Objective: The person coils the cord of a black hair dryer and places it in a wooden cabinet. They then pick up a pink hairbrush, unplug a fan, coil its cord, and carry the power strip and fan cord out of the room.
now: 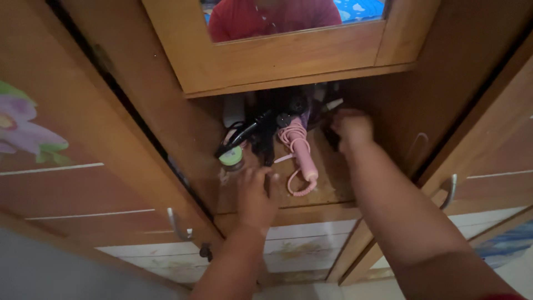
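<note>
Here the view looked down into an open wooden cupboard (166, 116), whose shelf (333, 186) carried a small clutter of items. The left hand (256, 194) lay flat at the near edge of the shelf, fingers spread and gripping nothing, its fingertips just beside a round container with a pale green lid (231, 157). The right hand (351, 129) reached farther in, towards the far right of the shelf, with its fingers curled around a dark item (332, 139) too shadowed to identify; whether it was actually gripped could not be told. Between the two hands lay a pink hair dryer (301, 150), its coiled pink cord (294, 186) looping towards the near edge. Dark tangled items (265, 136) sat left of the dryer. Above the shelf hung a framed mirror (288, 53), and metal door handles (176, 225) showed on the lower doors.
</note>
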